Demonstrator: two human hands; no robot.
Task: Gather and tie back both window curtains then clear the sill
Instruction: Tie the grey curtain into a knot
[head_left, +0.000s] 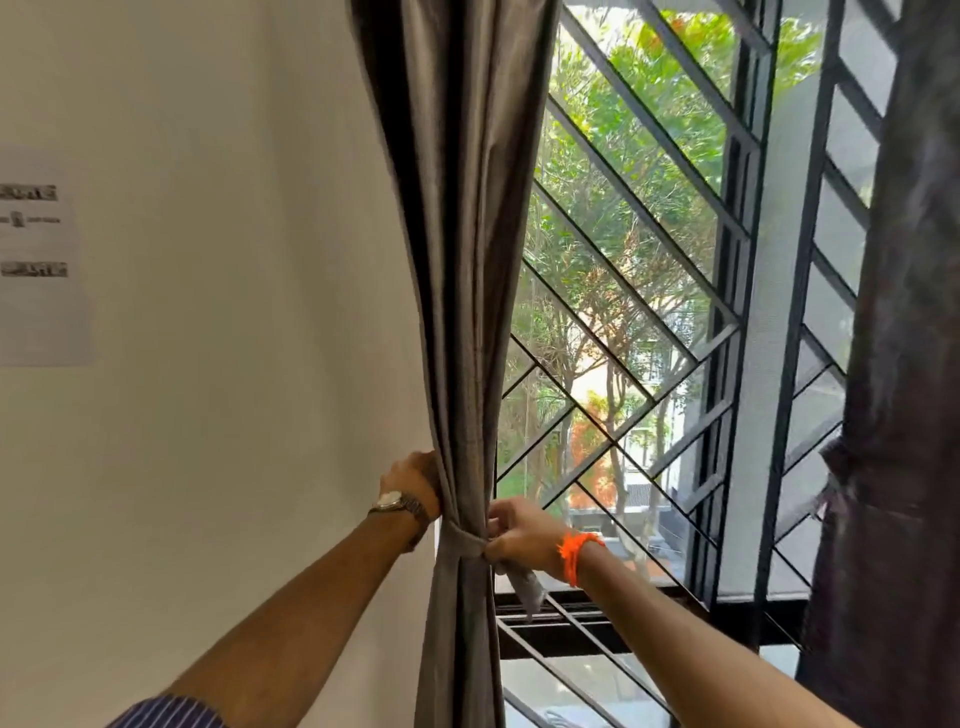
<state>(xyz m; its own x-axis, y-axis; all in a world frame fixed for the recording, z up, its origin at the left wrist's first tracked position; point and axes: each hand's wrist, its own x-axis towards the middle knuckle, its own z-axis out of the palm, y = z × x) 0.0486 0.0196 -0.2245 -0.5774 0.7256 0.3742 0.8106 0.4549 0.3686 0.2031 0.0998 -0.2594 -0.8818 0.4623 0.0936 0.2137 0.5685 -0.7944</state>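
Observation:
The left grey curtain (457, 260) hangs gathered into a narrow bundle beside the wall. A grey fabric tie-back (462, 540) wraps around it at waist height. My left hand (415, 480), with a wristwatch, grips the bundle's left edge just above the band; its fingers are hidden behind the cloth. My right hand (519, 535), with an orange thread on the wrist, pinches the tie-back's end at the bundle's right side, and a loose tail (527, 592) hangs below it. The right curtain (893, 364) is dark, gathered and cinched at the frame's right edge.
A black diagonal window grille (649, 291) fills the opening, with trees outside. A mesh screen panel (769, 338) stands right of centre. A printed sheet (41, 260) is stuck on the white wall at the left. The sill's dark track (571, 618) lies below my right hand.

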